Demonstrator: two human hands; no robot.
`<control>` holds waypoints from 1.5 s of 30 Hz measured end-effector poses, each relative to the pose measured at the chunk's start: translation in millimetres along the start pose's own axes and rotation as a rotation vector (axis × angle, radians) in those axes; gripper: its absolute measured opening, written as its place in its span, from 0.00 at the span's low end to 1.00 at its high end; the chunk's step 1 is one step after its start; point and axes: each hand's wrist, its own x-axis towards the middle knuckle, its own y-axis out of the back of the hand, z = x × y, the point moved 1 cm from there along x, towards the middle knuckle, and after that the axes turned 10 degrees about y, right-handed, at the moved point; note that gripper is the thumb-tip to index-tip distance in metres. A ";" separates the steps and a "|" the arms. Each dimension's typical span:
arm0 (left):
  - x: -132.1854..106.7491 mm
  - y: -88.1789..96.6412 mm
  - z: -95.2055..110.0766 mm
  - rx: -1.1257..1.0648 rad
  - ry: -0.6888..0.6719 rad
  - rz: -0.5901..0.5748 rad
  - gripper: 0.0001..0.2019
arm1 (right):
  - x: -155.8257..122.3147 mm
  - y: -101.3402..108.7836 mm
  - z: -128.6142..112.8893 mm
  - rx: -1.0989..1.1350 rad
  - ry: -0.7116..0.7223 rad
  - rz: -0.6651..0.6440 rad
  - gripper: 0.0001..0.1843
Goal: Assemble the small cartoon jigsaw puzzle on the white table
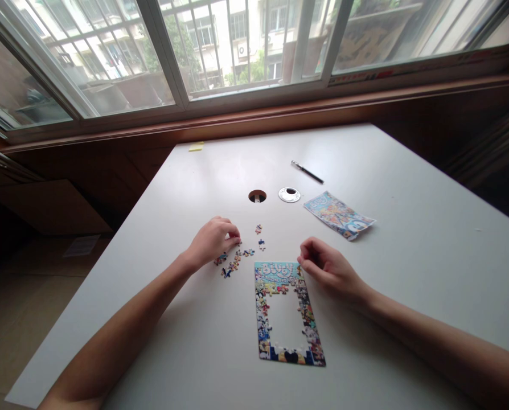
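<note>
Our left forearm (pixel 139 324) and right forearm (pixel 442 341) come nearest the camera, reaching in over the white table (pixel 434 256). At far left, by the table's back edge, we see a yellow slip (pixel 196 146). Our left hand (pixel 214 239) is bent over a scatter of loose puzzle pieces (pixel 236 261), thumb and fingers drawn together; we cannot tell whether a piece is pinched there. Beyond the scatter is a round hole (pixel 257 196); two more pieces lie apart on its near side. The jigsaw board (pixel 280 272) lies flat between our forearms, its border filled around a bare middle. Behind it we have a round metal cover (pixel 289 195), then a pen (pixel 308 172). Our right hand (pixel 329 265) curls loosely beside the board's upper right corner; whether it grasps anything we cannot tell. Farther right lies a creased picture sheet (pixel 340 215).
</note>
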 end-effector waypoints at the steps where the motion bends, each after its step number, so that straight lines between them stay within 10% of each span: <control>1: 0.0 -1.4 -1.0 0.012 -0.015 0.005 0.05 | -0.1 0.0 -0.3 -0.001 0.000 -0.001 0.06; 20: 2.1 -3.0 -10.8 0.039 0.015 0.096 0.08 | 0.8 -0.3 -1.9 0.001 -0.002 0.003 0.06; 32: -8.8 20.9 38.3 -0.889 0.046 -0.074 0.08 | 0.5 0.5 -0.9 0.010 0.005 -0.003 0.06; 45: 0.8 8.3 8.8 -0.491 0.150 0.100 0.07 | 1.3 -0.4 -1.7 -0.003 0.003 0.006 0.06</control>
